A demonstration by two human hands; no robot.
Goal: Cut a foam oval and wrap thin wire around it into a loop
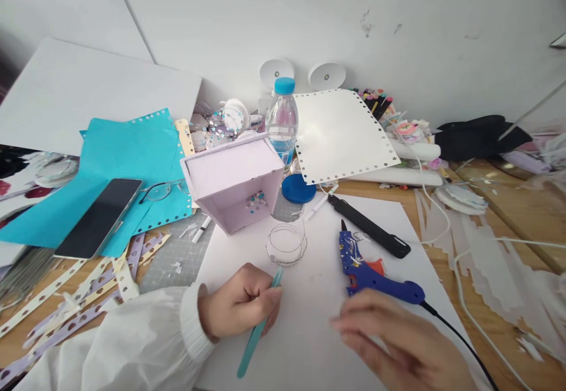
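Note:
My left hand (247, 302) is closed around a pair of teal tweezers (253, 347). Their tip points up at a coil of thin wire (286, 261) on the white sheet; whether it grips the wire I cannot tell. Lower right, my right hand (393, 338) is blurred, its fingers loosely stretched with a gap at the thumb and nothing visible in them. Just beyond it lies a blue glue gun (380, 285) with its nozzle pointing away. A pale lilac open-fronted box (234, 173) stands behind the coil, with small coloured bits inside.
A water bottle (283, 120), a blue round lid (299, 189) and a black flat tool (371, 226) sit around the white sheet (309, 332). At left are a phone (99, 217), glasses (161, 191), teal paper (128, 143) and punched paper strips (79, 302). A white cable (460, 291) runs along the right.

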